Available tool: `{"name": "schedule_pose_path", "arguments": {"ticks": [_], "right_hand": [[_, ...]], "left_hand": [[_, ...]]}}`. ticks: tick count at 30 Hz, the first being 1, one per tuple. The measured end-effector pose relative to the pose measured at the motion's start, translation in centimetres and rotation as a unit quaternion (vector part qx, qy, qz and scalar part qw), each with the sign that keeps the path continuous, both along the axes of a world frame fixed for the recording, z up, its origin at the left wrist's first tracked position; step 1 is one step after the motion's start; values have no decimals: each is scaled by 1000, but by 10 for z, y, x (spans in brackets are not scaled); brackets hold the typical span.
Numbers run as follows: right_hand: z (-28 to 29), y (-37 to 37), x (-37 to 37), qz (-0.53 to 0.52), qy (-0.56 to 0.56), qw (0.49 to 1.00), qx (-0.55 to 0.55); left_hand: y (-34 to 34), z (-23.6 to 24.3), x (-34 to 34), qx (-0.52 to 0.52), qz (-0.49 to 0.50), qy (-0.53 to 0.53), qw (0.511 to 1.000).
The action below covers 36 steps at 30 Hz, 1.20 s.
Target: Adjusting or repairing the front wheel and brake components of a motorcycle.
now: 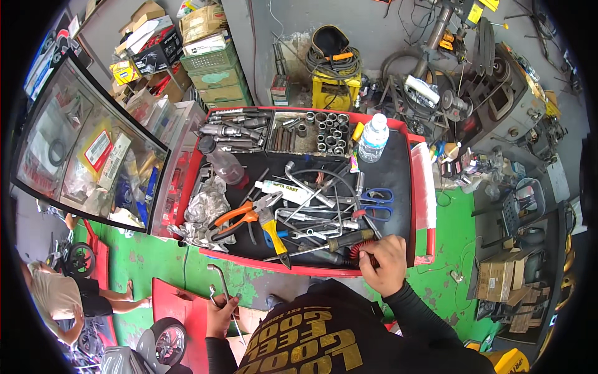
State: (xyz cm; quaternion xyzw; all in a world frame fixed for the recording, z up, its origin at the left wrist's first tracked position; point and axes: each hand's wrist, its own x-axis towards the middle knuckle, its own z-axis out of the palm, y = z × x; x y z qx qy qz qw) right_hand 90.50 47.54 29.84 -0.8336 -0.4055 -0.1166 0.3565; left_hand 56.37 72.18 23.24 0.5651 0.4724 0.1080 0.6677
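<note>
Black shirt; left hand: fingers round socket wrench, presumably leaving its head free; right hand: fingers bent at red coil, grip unclear.

Workshop, motorcycle repair by the look. Red-rimmed counter laden with sockets, orange-handled pliers; angled wrench in front of it; motorcycle wheel, lower left; heavy grey machine, upper right; scuffed green floor.
</note>
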Motion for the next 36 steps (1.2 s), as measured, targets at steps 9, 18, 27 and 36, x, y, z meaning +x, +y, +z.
{"name": "schedule_pose_path", "arguments": {"ticks": [9, 18, 27, 36], "right_hand": [[2, -1, 1, 23, 9, 1000, -7], [0, 0, 0, 37, -2, 999, 2], [-3, 0, 0, 31, -21, 999, 6], [-5, -1, -1, 26, -30, 999, 11]], "left_hand": [[-10, -11, 0, -6, 29, -10, 999], [-16, -17, 1, -25, 37, -20, 999], [-16, -16, 4, -9, 28, -23, 999], [-14, -11, 10, -2, 25, -21, 999]]}}
